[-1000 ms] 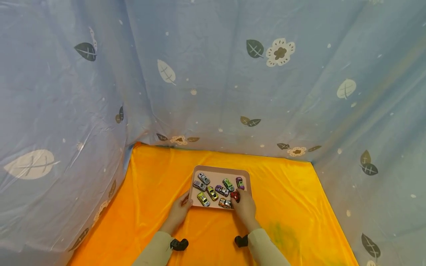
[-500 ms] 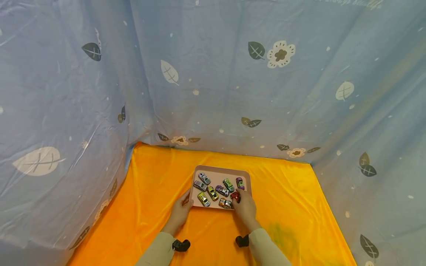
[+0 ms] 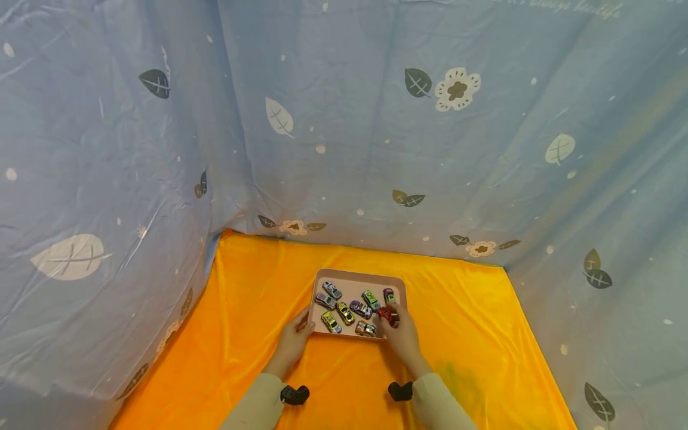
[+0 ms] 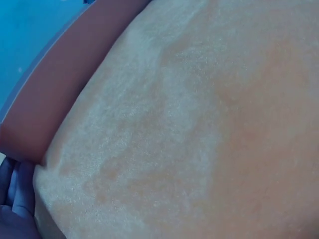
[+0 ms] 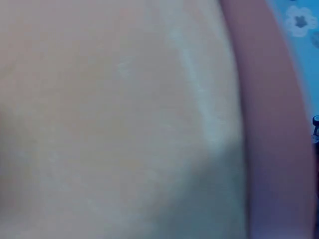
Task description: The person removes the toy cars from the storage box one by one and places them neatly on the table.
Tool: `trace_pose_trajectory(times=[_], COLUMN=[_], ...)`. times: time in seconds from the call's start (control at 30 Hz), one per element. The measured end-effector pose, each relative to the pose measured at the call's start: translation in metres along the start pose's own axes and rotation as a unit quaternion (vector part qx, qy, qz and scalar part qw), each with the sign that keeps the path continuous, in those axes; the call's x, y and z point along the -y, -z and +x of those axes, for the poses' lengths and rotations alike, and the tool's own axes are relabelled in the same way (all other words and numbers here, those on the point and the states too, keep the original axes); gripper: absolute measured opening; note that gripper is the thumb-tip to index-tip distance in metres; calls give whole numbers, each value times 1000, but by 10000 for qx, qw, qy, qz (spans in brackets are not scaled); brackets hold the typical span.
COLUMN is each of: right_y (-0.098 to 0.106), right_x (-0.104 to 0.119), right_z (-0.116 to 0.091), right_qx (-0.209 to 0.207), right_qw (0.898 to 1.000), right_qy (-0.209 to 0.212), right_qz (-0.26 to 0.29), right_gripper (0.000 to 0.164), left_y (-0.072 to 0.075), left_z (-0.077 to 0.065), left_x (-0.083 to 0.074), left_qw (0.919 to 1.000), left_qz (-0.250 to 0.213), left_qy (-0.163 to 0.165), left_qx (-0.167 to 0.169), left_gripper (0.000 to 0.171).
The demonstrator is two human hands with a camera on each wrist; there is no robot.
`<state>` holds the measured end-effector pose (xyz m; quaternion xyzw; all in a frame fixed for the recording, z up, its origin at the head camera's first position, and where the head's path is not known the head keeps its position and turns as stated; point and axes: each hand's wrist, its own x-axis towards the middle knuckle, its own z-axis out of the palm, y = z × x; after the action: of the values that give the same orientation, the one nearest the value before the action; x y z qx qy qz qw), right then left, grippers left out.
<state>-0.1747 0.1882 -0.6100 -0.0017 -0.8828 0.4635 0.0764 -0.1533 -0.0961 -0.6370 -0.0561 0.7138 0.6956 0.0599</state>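
A shallow pink tray [image 3: 355,276] with several small toy cars lies in front of me in the head view. My left hand [image 3: 292,343] grips the tray's front left corner, thumb at the rim and fingers against the outer wall. In the left wrist view, fingers [image 4: 22,191] touch that corner from outside. Over the tray's front right part, my right hand [image 3: 403,337] pinches a red toy car [image 3: 386,315], partly covered by the fingers. Near it are an orange car [image 3: 365,328], a purple-and-white car [image 3: 361,309], a green car [image 3: 371,300] and a purple-and-green car [image 3: 389,295].
Two silver-grey cars, one of them the upper grey car [image 3: 332,289], and two yellow cars, one the front yellow car [image 3: 331,322], fill the tray's left half. An orange-yellow cloth [image 3: 258,280] lies beneath. Blue printed curtains [image 3: 333,119] enclose the left, back and right.
My right hand has shifted slightly right with the red car, which has turned in the fingers. My left hand stays at the tray corner. The head view has shifted slightly.
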Motion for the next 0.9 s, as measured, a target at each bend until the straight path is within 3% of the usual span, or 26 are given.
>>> trace_pose_trajectory(times=[0.07,0.17,0.43,0.6,0.9], right_y=[5,15,43,56,67], right_x=[2,4,-9,-20,-34], right_z=[3,8,23,30,41], right_qx=[-57,-255,-607,-815,-692], right_qw=[9990,9973,9955,9904,9843], right_qy=[-92,-218,-559,-1032,-1503], right_qz=[430,650,466,422,607], right_gripper=[43,45,45,45,48], left_y=[1,4,5,3,5], left_z=[1,1,3,3,7], left_x=[1,3,4,3,4], left_qw=[10000,10000,9998,9998,9997], left_qz=[-19,-46,-69,-64,-164], left_qy=[12,74,191,181,145], left_qx=[-4,-10,0,49,140], left_gripper=[51,51,51,51,52])
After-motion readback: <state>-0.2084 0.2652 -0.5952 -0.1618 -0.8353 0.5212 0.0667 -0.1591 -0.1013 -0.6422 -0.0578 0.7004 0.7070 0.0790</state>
